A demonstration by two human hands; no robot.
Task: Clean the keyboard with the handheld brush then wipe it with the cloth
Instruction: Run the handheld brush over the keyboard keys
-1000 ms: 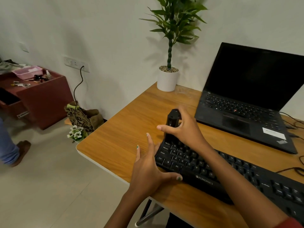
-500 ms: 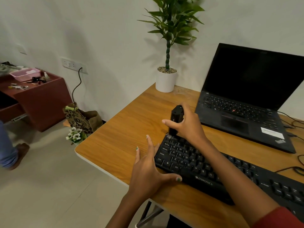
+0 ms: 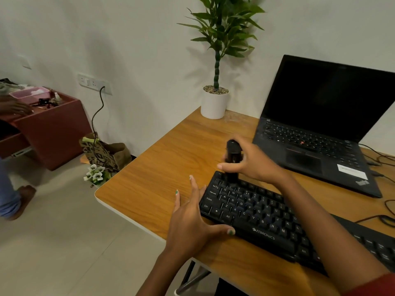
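A black keyboard (image 3: 263, 218) lies slantwise across the wooden desk (image 3: 162, 167). My right hand (image 3: 252, 161) grips a black handheld brush (image 3: 232, 154) upright, its lower end on the keys at the keyboard's far left corner. My left hand (image 3: 192, 218) lies with straight fingers against the keyboard's left end, thumb along the front edge. No cloth is in view.
An open black laptop (image 3: 316, 133) stands behind the keyboard, cables (image 3: 382, 214) trailing at the right. A potted plant (image 3: 215, 103) sits at the desk's far corner. On the floor left: a paper bag (image 3: 102, 154), a red cabinet (image 3: 49, 129) and another person's leg (image 3: 8, 189).
The right hand has carried the brush a little to the right along the keyboard's top left keys. The left hand has stayed at the keyboard's end. A person's hand now rests on the cabinet.
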